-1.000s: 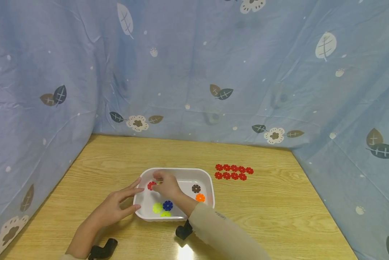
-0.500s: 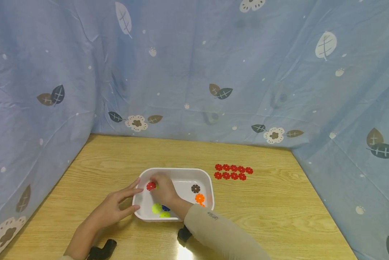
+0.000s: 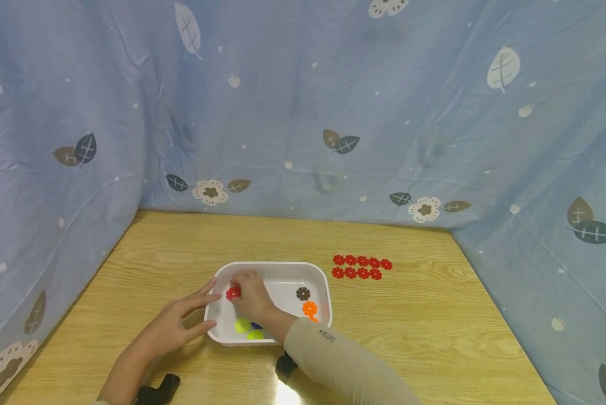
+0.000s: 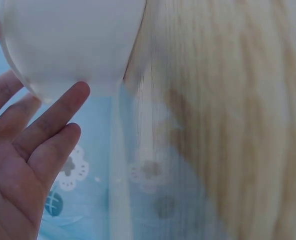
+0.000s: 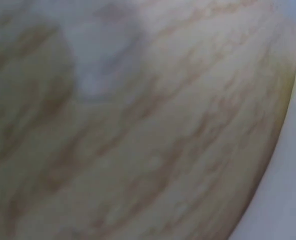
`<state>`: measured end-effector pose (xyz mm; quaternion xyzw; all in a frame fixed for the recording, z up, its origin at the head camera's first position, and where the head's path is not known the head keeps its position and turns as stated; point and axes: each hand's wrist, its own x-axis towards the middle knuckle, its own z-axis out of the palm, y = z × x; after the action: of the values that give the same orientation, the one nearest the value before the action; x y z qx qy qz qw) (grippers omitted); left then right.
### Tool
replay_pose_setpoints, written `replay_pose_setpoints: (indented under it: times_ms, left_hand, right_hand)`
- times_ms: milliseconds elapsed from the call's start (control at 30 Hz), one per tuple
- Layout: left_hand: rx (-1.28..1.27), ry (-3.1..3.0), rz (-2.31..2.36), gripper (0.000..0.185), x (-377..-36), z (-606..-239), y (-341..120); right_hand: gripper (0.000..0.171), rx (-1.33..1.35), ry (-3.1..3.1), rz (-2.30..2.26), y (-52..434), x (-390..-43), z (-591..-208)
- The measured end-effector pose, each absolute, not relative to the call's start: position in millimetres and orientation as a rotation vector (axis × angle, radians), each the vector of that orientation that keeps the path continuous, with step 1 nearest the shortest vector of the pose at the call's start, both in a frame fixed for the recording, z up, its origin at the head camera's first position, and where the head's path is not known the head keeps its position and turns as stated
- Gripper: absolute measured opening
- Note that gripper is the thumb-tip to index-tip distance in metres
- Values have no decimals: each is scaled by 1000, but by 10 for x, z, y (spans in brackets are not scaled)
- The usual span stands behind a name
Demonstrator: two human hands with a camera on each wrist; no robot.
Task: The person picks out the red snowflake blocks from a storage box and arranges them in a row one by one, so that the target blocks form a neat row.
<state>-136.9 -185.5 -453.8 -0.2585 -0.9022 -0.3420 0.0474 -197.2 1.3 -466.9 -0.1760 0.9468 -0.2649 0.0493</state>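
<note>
A white plastic tray (image 3: 292, 270) stands on the table with several flower-shaped discs in it. My right hand (image 3: 254, 295) reaches into its left part and pinches a red flower-shaped disc (image 3: 233, 293); the thumb is mostly hidden. My left hand (image 3: 173, 326) is at the tray's left end, its loosely straight fingers touching the rim and outer wall. In the left wrist view, the fingers (image 4: 62, 110) lie against the white wall. The right wrist view shows only table and the tray's side (image 5: 283, 190), not the hand.
Inside the tray lie a brown disc (image 3: 303, 293), orange discs (image 3: 310, 307), yellow discs (image 3: 242, 325) and a partly covered blue disc (image 3: 256, 325). Two rows of red discs (image 3: 362, 261) lie on the table right of the tray. Patterned blue cloth (image 3: 282, 112) hangs around the table.
My right hand has lowered into the tray and closed on the red disc, which has shifted slightly toward me. The forearm now covers much of the blue disc. The left hand stays at the rim.
</note>
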Motion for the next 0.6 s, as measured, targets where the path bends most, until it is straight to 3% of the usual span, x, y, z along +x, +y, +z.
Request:
replay_pose_setpoints:
  times_ms: [600]
  left_hand:
    - [-817,-2743,-1098,45,-1380,-4557,-1866]
  right_hand:
    - [28,-790,2917,-663,42,-1917,-4641]
